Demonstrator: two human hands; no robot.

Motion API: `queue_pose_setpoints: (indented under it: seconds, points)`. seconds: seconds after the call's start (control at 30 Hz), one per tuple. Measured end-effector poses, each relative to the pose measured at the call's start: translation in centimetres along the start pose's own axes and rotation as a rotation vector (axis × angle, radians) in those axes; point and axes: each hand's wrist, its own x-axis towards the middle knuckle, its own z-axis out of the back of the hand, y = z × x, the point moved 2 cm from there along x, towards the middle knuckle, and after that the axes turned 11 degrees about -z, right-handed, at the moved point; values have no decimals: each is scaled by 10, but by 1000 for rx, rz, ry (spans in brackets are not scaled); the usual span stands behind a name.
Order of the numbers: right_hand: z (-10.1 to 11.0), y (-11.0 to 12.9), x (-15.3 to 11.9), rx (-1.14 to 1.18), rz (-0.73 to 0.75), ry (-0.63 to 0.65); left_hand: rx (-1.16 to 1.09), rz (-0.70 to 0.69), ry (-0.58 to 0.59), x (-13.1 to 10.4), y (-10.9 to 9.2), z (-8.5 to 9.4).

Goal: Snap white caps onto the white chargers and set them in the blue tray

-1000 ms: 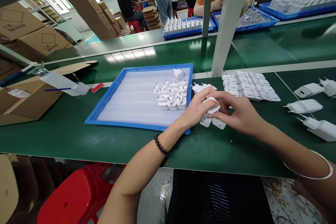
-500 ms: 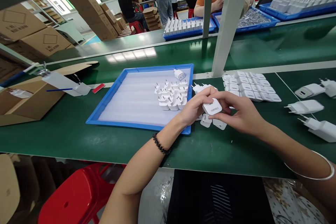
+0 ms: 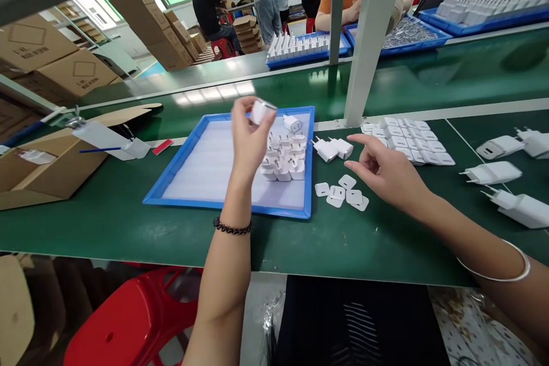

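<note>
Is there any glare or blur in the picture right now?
Head view: bright patches of light glare off the green surface behind the blue tray; head view: the charger in the left hand looks slightly blurred; head view: the white post leans, perhaps from camera tilt.

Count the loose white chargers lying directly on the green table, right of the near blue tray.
6: two chargers between the tray and the right hand, four at far right; more may be hidden.
</note>
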Motion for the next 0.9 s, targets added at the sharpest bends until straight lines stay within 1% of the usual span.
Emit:
queue_pose_setpoints:
  seconds: [0.03,0.07,0.1,0.13,0.2,0.23,0.27,0.3,0.37,0.43,0.5,0.6,0.67,0.7,0.73,0.77,0.83,0.87,0.9]
  points:
    - [0,-1,1,0,-10,-15,203,-7,-43,3,7,9]
    - [1,-1,2,5,-18,-30,378,25,-38,5,13,16]
    - [1,-2,3,10,-23,-44,517,85,12,6,20,22]
    - [2,-3,4,12,-26,-60,625,163,111,5,25,26]
    - [4,-6,6,6,-26,-90,769,338,389,2,33,31]
    - [5,-7,7,-1,-25,-97,806,407,525,-1,35,33]
    - [6,-8,9,-11,-26,-98,820,450,636,-2,35,34]
    - [7,-9,10,-25,-32,-89,814,464,716,-4,34,34]
    - [5,-12,11,-59,-52,-48,762,433,793,-5,28,34]
    - [2,-15,13,-98,-58,-20,722,393,815,-5,20,34]
    - [-4,-19,14,-156,-3,-44,716,390,824,-5,14,34]
    - [-17,-27,17,-292,126,-98,693,418,831,-8,8,35]
    - [-27,-33,19,-375,156,-71,659,428,835,-10,6,36]
    - [-32,-36,21,-401,154,-49,651,422,820,-11,5,36]
    - [-36,-38,23,-417,148,-30,658,405,782,-11,4,36]
    - [-39,-39,24,-425,141,-17,681,378,710,-10,3,35]
    - [-42,-40,28,-428,128,-26,738,278,484,-7,-2,31]
    - [-43,-40,29,-431,121,-43,752,203,363,-6,-6,27]
    - [-43,-39,30,-434,112,-60,740,112,268,-6,-10,22]
